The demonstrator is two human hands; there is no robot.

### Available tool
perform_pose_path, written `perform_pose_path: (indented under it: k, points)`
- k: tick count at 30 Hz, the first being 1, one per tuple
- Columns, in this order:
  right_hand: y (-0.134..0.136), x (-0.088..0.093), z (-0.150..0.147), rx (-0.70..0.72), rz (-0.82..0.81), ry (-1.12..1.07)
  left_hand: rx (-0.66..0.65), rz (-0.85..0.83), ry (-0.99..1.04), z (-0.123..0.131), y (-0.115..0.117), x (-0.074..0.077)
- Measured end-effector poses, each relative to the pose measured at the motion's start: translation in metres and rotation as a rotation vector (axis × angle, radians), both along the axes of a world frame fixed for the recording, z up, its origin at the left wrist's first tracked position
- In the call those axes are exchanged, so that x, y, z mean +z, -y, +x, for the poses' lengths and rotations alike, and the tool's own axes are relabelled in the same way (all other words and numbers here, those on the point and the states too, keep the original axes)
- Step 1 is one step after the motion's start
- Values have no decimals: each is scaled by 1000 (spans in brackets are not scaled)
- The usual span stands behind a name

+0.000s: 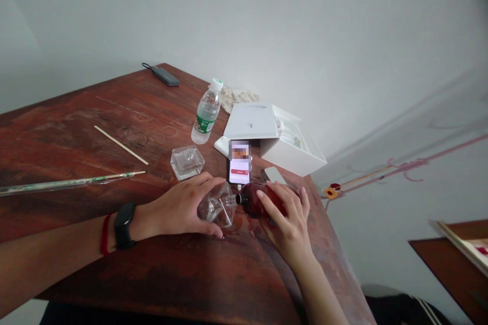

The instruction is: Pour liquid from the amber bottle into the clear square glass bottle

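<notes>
My left hand (182, 209) is wrapped round a small clear glass bottle (218, 208) lying tilted on the wooden table (76, 111). My right hand (286, 219) grips a dark red bottle (256, 200), tipped so its neck meets the mouth of the clear bottle. A black watch and a red band sit on my left wrist. A phone (239, 164) with a lit screen lies just beyond the two bottles.
A clear square glass dish (187, 161) stands behind my left hand. A plastic water bottle (206, 112), an open white box (274, 137), a thin wooden stick (121, 145), a long glass rod (68, 183) and a grey power bank (164, 76) lie farther back. The table edge runs along the right.
</notes>
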State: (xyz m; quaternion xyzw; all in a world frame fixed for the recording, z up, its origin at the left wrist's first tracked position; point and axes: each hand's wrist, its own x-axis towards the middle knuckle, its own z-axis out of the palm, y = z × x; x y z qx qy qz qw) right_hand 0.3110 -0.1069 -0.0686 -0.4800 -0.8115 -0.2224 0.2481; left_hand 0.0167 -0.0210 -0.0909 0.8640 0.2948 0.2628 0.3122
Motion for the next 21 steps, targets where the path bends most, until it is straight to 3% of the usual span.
perform_pose_path:
  k: [21]
  points:
    - [0, 0, 0, -12, 20, 37, 6, 3, 24, 1, 1, -2]
